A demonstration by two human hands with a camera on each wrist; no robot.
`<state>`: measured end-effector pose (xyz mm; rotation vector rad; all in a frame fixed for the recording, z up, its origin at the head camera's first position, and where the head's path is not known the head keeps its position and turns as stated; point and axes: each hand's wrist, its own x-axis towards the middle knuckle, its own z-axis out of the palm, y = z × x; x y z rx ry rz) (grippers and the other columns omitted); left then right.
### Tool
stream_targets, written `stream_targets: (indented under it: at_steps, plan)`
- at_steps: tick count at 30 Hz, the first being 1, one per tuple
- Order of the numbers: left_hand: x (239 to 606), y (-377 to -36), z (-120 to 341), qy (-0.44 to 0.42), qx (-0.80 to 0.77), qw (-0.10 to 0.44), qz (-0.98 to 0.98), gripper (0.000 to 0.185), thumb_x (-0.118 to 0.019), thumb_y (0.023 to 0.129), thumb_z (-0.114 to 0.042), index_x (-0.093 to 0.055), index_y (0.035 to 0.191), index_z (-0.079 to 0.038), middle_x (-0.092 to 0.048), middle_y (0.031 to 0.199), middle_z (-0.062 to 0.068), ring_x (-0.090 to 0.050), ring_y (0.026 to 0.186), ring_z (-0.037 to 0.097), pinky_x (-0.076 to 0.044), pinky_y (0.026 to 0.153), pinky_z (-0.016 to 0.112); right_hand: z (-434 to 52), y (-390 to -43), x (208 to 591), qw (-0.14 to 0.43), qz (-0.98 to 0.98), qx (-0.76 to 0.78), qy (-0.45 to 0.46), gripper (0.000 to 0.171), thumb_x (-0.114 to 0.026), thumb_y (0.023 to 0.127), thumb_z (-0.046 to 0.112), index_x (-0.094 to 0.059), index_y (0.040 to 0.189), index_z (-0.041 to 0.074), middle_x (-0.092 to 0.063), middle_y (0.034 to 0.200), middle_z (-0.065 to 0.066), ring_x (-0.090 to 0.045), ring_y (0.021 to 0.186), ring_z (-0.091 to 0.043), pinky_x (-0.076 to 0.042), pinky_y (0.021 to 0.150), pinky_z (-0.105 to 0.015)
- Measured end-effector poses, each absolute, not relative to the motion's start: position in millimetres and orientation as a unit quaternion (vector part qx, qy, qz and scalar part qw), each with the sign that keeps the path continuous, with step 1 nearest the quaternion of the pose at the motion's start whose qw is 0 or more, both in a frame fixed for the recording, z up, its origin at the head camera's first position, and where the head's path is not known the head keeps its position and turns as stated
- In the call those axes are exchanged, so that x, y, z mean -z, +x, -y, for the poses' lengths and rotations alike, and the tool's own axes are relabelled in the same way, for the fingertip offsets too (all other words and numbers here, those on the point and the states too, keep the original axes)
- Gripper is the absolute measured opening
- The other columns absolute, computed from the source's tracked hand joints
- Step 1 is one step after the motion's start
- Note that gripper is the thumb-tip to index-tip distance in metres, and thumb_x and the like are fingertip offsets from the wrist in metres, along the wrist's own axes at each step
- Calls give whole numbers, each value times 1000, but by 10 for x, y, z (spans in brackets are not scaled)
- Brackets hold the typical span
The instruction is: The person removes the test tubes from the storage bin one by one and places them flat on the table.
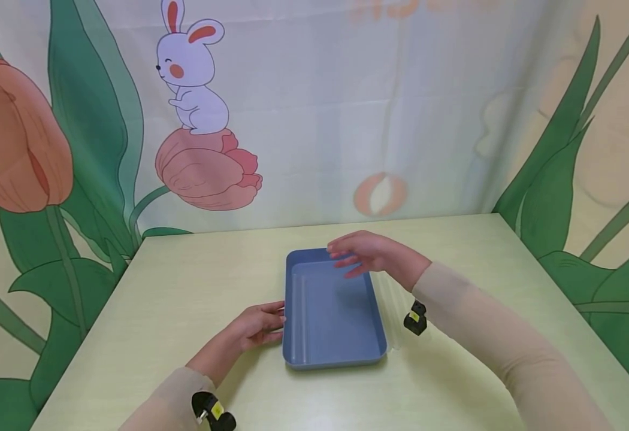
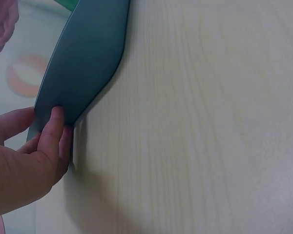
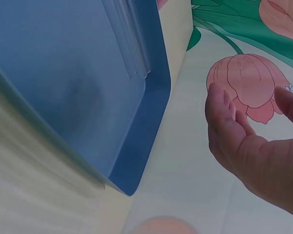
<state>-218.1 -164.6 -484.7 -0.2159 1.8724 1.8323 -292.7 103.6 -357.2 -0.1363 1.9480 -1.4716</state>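
Observation:
A blue rectangular tray point(image 1: 341, 323) with low walls and rounded corners lies on the table. My left hand point(image 1: 260, 326) is at its left side; in the left wrist view the fingertips touch the tray's outer wall point(image 2: 90, 53). Above the far right corner hovers my right hand point(image 1: 363, 251), fingers loosely bent and thumb apart, holding nothing. The right wrist view shows that hand point(image 3: 254, 146) away from the tray's end wall point(image 3: 141, 129). Along the left inside of the tray runs a clear, shiny strip point(image 3: 129, 39).
The pale wood-grain table point(image 1: 201, 269) extends around the tray. Faint clear, shiny lines point(image 1: 393, 317) show on the table just right of the tray. A curtain point(image 1: 314, 120) printed with a rabbit and tulips hangs behind the table's far edge. Each wrist carries a small black camera point(image 1: 416, 318).

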Motion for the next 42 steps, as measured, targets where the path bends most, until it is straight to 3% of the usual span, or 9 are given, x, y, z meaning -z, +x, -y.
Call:
stream_targets:
  at_steps: [9,20,35,38,42]
  plan:
    - [4847,-2178,1640,-71,-674,254,-690,63,-53,98,3,-32,157,5,-38,160,28,-66,114,14,-59,84,25,-870,-3012,3730,347,-740,576,-24,53,-56,104,22,-44,153,6,-41,162,-18,-45,147,-36,-47,115,-51]
    - [4823,-2192,1637,-78,-671,254,-693,63,-53,98,4,-33,157,4,-39,160,28,-66,112,14,-59,84,25,-676,-3111,4001,360,-723,589,15,49,-58,103,19,-51,148,-1,-40,161,-21,-44,147,-37,-41,120,-54]
    - [4852,-2186,1640,-70,-680,255,-684,64,-52,97,4,-32,157,6,-40,160,28,-67,109,11,-59,83,24,-473,-3078,4315,359,-735,573,50,46,-64,96,14,-58,138,-3,-51,150,-22,-54,137,-37,-49,112,-54]
    - [4856,-2185,1642,-70,-680,252,-684,64,-52,96,4,-32,157,6,-41,159,29,-67,108,12,-60,83,25,-436,-3056,4361,362,-737,568,56,46,-65,95,12,-55,138,-4,-56,141,-21,-57,132,-36,-50,110,-54]
    - [4867,-2186,1643,-73,-679,252,-686,64,-52,96,4,-32,157,6,-40,159,28,-67,111,14,-60,84,26,-380,-3037,4426,360,-743,560,67,40,-66,95,11,-56,131,-4,-60,117,-13,-63,117,-31,-54,107,-50]
